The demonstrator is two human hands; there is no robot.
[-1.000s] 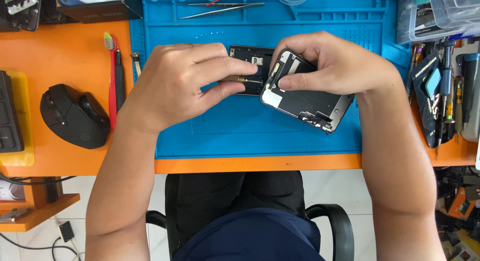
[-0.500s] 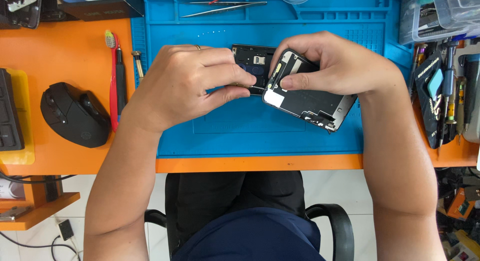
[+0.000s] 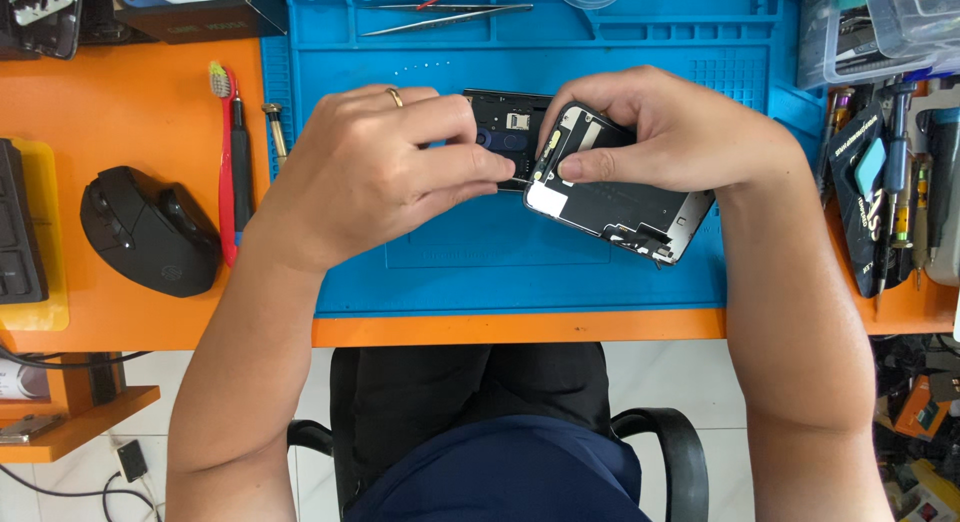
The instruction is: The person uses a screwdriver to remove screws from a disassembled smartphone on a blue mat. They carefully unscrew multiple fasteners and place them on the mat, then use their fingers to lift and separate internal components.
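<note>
An opened phone lies on the blue work mat (image 3: 560,272). Its dark body (image 3: 503,124) rests flat, partly hidden under my fingers. The detached screen panel (image 3: 620,207) is tilted beside it, inner side up. My right hand (image 3: 670,132) grips the panel's top end with thumb and fingers. My left hand (image 3: 380,172) pinches a thin metal tool (image 3: 512,182) whose tip meets the panel's upper edge. A ring sits on one left finger.
A black mouse (image 3: 150,232), a red-handled brush (image 3: 226,162) and a small screwdriver (image 3: 274,132) lie left of the mat on the orange desk (image 3: 120,102). Tweezers (image 3: 440,17) rest at the mat's top. Tool racks and plastic boxes (image 3: 885,182) crowd the right.
Both hands shifted slightly; my right hand has tilted the screen panel a little further from the phone body while my left fingers moved in toward its upper edge.
</note>
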